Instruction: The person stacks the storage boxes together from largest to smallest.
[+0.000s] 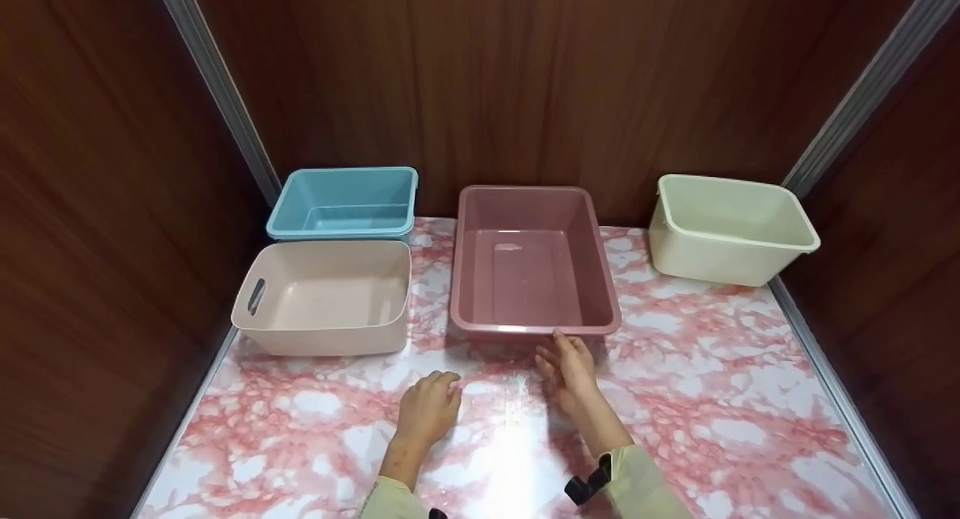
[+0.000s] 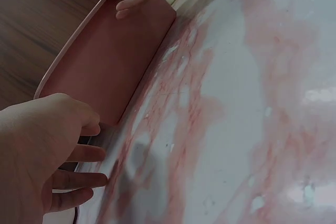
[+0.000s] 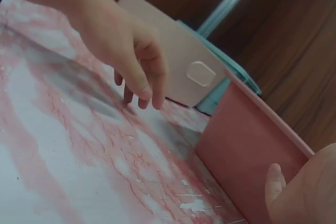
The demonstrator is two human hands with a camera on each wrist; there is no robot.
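Observation:
A dusty-rose plastic bin (image 1: 529, 279) stands in the middle of the surface, hollow side up, with nothing inside but a pale label-like patch on its floor. My right hand (image 1: 574, 369) is at its front rim, fingertips against the edge and fingers loosely bent. In the right wrist view, the thumb lies before the bin's front wall (image 3: 241, 145). Lower and to the left, my left hand (image 1: 427, 410) hovers over the marbled surface, fingers relaxed and spread, holding nothing. The left wrist view has this hand (image 2: 47, 150) near the bin's other front corner.
A beige bin (image 1: 330, 340) with a handle slot stands at left, just before a blue bin (image 1: 352, 189). At the back right is a cream bin (image 1: 720, 260). Brown wood-grain panels (image 1: 525, 76) with metal corner strips enclose the red-and-white marbled surface (image 1: 315, 429).

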